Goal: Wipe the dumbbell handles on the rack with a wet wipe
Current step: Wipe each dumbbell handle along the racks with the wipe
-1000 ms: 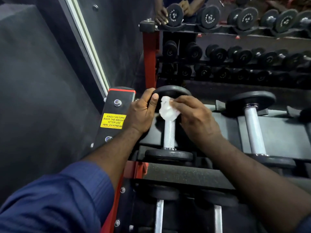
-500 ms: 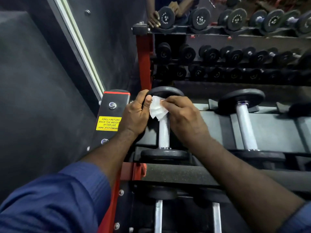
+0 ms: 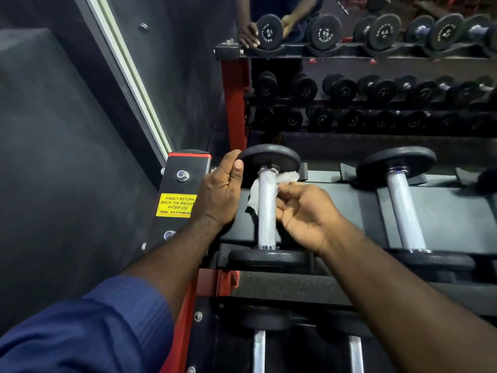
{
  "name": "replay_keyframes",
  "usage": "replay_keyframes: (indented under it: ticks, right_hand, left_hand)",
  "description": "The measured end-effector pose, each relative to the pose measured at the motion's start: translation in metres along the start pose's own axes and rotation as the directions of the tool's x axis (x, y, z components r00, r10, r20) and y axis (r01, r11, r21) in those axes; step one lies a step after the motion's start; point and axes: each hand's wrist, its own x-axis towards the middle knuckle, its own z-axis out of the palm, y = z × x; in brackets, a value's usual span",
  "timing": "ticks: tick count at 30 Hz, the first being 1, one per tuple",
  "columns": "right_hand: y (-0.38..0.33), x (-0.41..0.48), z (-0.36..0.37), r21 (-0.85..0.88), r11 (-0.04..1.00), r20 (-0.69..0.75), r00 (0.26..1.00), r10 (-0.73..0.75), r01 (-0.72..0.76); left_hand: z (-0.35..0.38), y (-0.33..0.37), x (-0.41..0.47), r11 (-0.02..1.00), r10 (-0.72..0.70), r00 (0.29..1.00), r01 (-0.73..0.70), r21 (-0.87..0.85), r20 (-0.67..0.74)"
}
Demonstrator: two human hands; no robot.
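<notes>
Pinching wet wipe (image 3: 254,196) looped behind knurled handle (image 3: 266,211), leftmost on rack (image 3: 352,211): right hand (image 3: 304,214) at 3 o'clock. Left hand (image 3: 219,192) grips far plate (image 3: 271,157) at 10 o'clock. Risk: knurling snags and tears wipe; loose end slips free.

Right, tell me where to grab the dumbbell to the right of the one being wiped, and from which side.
Grip the knurled silver handle at mid-length, coming down from above, fingers wrapped across it. The dumbbell lies in the rack's cradle, handle pointing away from the person; black plates cap both ends, so the top is likely the free side.
</notes>
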Motion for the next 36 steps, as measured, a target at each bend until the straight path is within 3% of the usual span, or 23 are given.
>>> replay_keyframes:
  ticks: [4, 10, 14, 16, 18, 19, 21, 22, 23, 25, 26, 32, 36]
  right_hand:
    - [0.006, 0.005, 0.007, 0.02, 0.999, -0.032, 0.999, 0.043, -0.042]
    - [0.005, 0.0, 0.004, -0.008, 0.997, -0.042, 0.996, -0.075, 0.074]
    - [0.011, -0.003, 0.008, -0.331, 0.912, -0.033, 0.962, -0.27, 0.244]
    - [0.013, -0.006, 0.002, -0.559, 0.722, -0.001, 0.871, -0.492, 0.407]
    - [0.013, -0.008, -0.005, -0.792, 0.332, 0.127, 0.67, -0.731, 0.512]
    - [0.012, -0.009, -0.007, -0.826, 0.138, 0.241, 0.564, -0.79, 0.546]
    - [0.01, -0.009, -0.008, -0.774, -0.187, 0.499, 0.401, -0.768, 0.606]
    - [0.009, -0.007, -0.009, -0.726, -0.321, 0.614, 0.364, -0.7, 0.608]
    - [0.006, -0.006, -0.009, -0.686, -0.455, 0.705, 0.367, -0.607, 0.568]
    - [-0.001, -0.006, -0.004, -0.563, -0.732, 0.801, 0.474, -0.367, 0.384]
    - [-0.004, -0.007, 0.0, -0.477, -0.818, 0.806, 0.53, -0.263, 0.321]
    - [-0.005, -0.018, 0.036, -0.276, -0.937, 0.787, 0.61, -0.092, 0.213]
    - [-0.009, -0.023, 0.039, -0.34, -0.923, 0.734, 0.665, -0.139, 0.181]
  left_hand:
    - [0.0, -0.002, 0.001, 1.0, 0.002, 1.0, -0.003, 0.003, 0.005]
    - [0.0, 0.0, 0.0, 1.0, 0.002, 1.0, -0.002, -0.002, -0.009]
    - [-0.001, 0.002, 0.0, 1.0, -0.004, 1.0, 0.005, 0.006, -0.016]
    - [-0.001, 0.003, 0.0, 1.0, -0.01, 1.0, 0.01, 0.005, -0.014]
    - [-0.001, 0.004, -0.001, 1.0, -0.016, 1.0, 0.016, 0.009, -0.01]
    - [-0.001, 0.005, -0.001, 1.0, -0.02, 1.0, 0.02, 0.009, -0.008]
    - [-0.002, 0.007, -0.002, 0.999, -0.037, 0.999, 0.037, -0.001, -0.002]
    - [-0.003, 0.007, -0.001, 0.999, -0.047, 0.999, 0.047, -0.01, 0.002]
    - [-0.003, 0.008, -0.001, 0.999, -0.051, 0.999, 0.051, -0.016, 0.008]
    - [-0.004, 0.009, -0.001, 0.999, -0.049, 0.999, 0.049, -0.011, 0.009]
    - [-0.004, 0.009, -0.001, 0.999, -0.044, 0.999, 0.044, -0.009, 0.01]
    - [-0.005, 0.005, -0.002, 0.999, -0.029, 0.999, 0.029, -0.032, 0.024]
    - [-0.005, 0.007, -0.002, 0.999, -0.031, 0.999, 0.031, -0.031, 0.023]
